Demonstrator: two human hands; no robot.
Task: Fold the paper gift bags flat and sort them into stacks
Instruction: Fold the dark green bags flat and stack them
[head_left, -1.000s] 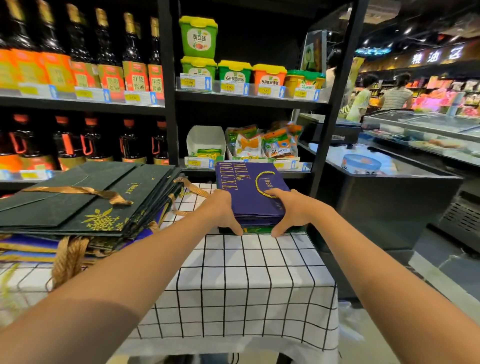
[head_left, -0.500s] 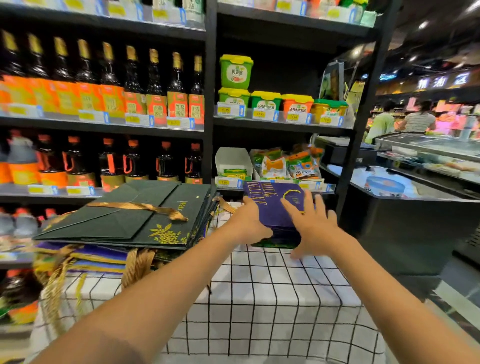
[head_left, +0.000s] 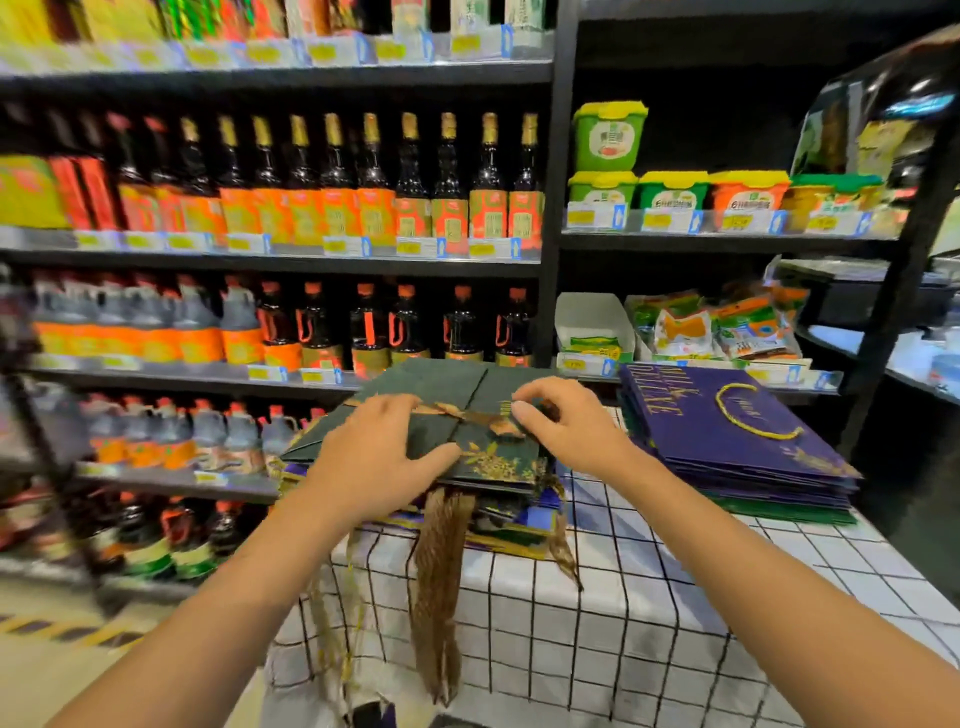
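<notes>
Left hand (head_left: 382, 457) presses flat, fingers spread, on the green bag (head_left: 457, 410); right hand (head_left: 563, 423) pinches its ribbon (head_left: 470, 414). At three o'clock sits the purple stack (head_left: 727, 431). Tugging the ribbon could topple the untidy pile.

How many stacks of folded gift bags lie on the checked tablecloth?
2. The dark green-topped stack lies at the table's left, under both hands; the purple-topped stack lies at its right. How many bags each holds cannot be counted.
</notes>
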